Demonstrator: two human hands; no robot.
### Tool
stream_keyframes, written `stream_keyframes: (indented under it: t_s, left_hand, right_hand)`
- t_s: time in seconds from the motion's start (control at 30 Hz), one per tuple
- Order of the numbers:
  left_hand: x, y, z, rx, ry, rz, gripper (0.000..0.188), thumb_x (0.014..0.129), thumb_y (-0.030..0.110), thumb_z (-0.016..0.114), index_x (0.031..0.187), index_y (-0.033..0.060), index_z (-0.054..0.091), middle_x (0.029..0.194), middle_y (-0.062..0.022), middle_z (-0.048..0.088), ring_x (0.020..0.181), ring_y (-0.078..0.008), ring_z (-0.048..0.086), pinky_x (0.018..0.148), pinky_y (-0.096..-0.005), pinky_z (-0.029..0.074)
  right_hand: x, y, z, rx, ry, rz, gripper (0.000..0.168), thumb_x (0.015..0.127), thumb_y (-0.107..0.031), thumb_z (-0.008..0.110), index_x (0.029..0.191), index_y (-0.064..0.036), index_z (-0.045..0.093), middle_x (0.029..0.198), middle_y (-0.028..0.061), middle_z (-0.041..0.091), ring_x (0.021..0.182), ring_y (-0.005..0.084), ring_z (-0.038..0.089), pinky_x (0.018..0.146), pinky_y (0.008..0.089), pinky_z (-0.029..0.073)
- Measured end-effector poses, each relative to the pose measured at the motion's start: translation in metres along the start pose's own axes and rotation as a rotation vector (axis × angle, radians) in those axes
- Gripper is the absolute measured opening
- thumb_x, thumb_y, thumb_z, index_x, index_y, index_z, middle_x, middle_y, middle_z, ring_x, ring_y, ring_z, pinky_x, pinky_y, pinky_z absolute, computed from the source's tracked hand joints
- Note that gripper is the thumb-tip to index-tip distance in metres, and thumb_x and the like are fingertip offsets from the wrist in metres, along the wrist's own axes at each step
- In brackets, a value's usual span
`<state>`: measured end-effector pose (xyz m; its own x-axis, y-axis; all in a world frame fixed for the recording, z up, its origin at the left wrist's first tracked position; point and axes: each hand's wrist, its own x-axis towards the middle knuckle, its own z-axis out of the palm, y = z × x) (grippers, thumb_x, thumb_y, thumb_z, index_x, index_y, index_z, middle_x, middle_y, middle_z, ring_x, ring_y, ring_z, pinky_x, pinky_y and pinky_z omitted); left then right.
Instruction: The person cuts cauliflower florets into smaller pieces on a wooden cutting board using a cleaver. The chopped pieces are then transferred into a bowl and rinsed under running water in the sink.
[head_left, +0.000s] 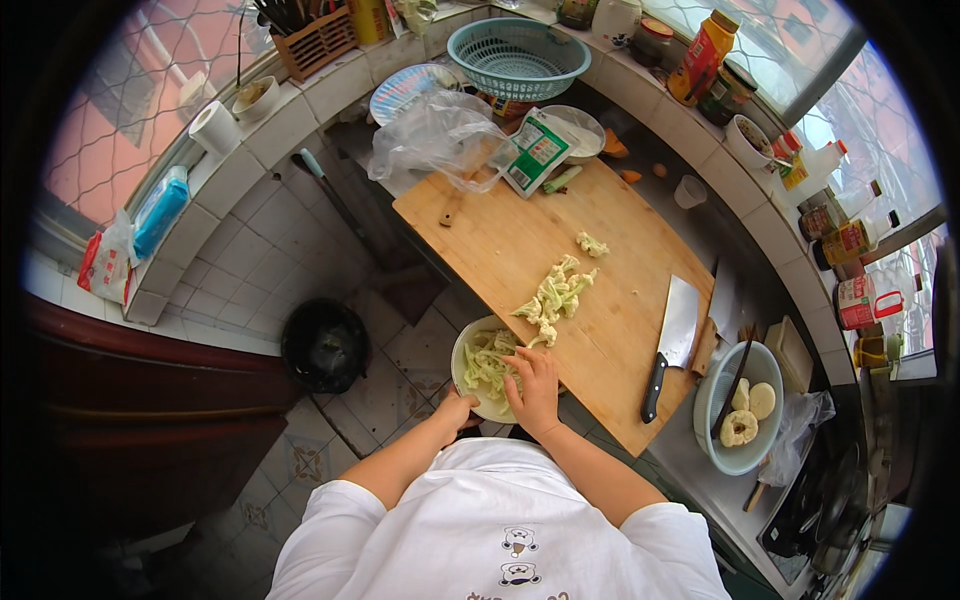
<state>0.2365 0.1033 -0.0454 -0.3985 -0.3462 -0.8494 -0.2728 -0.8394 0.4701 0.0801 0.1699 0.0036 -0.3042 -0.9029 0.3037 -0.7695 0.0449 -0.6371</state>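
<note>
My left hand (454, 414) grips the rim of a cream-coloured bowl (466, 337), which is tucked against the front left edge of a wooden cutting board (615, 360). Pale green cut vegetable pieces (484, 364) lie in the bowl. Over its right side and the board's edge is my right hand (534, 390), fingers spread, close to the nearest cauliflower piece (543, 335); whether the fingertips touch anything is unclear. A pile of cauliflower florets (559, 292) rests on the board, with a separate floret (592, 244) farther back. A cleaver (677, 322) with a black handle lies on the board's right.
Behind the board are a plastic bag (439, 135), a green-and-white packet (538, 150) and a blue colander (519, 60). A basket (703, 401) with pale round food stands right. A black bin (326, 345) is on the floor at left. Bottles line the tiled ledge (712, 157).
</note>
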Motion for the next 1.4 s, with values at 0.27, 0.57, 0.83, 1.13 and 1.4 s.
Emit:
stream_keyframes:
  t_s: [0.27,0.57,0.83,1.13,1.4]
  left_hand:
    - [0.001,0.004,0.001,-0.077,0.031,0.049,0.062,0.081,0.002,0.048,0.137,0.0170,0.023,0.126,-0.0133,0.045,0.106,-0.0278,0.056,0.087,-0.0432,0.051]
    - [0.005,0.005,0.001,-0.061,0.110,0.013,0.066,0.081,0.004,0.047,0.139,0.0158,0.020,0.131,-0.0131,0.042,0.111,-0.0291,0.052,0.090,-0.0463,0.048]
    - [0.014,-0.008,-0.004,-0.072,0.138,-0.028,0.072,0.080,0.007,0.048,0.144,0.0177,0.015,0.133,-0.0114,0.042,0.110,-0.0271,0.052,0.095,-0.0427,0.043]
    - [0.007,0.000,0.005,-0.107,0.161,0.001,0.067,0.080,0.007,0.049,0.141,0.0149,0.021,0.132,-0.0114,0.043,0.112,-0.0276,0.051,0.096,-0.0448,0.042]
    - [0.014,0.003,-0.005,-0.100,0.120,0.027,0.066,0.079,0.004,0.046,0.139,0.0136,0.022,0.132,-0.0120,0.043,0.112,-0.0291,0.051,0.093,-0.0478,0.044]
  right_hand:
    - [-0.003,-0.008,-0.006,0.120,-0.193,-0.088,0.027,0.082,-0.012,0.061,0.109,-0.013,0.060,0.122,0.0109,0.051,0.111,0.0324,0.048,0.095,0.0426,0.039]
    - [0.076,0.036,-0.045,0.135,0.107,-0.029,0.019,0.086,-0.011,0.059,0.104,-0.010,0.063,0.119,0.0128,0.054,0.105,0.0309,0.052,0.088,0.0378,0.043]
    - [0.167,0.141,-0.050,-0.135,0.124,0.182,0.034,0.092,-0.034,0.050,0.116,-0.013,0.061,0.131,0.0170,0.047,0.119,0.0368,0.042,0.102,0.0440,0.033]
    - [0.147,0.130,-0.034,-0.060,-0.028,0.025,0.028,0.087,-0.034,0.056,0.097,-0.013,0.071,0.118,0.0118,0.059,0.114,0.0331,0.047,0.098,0.0425,0.035]
    - [0.103,0.072,-0.011,0.017,0.014,-0.020,0.021,0.083,-0.026,0.062,0.096,-0.013,0.069,0.117,0.0126,0.058,0.115,0.0332,0.045,0.098,0.0451,0.035]
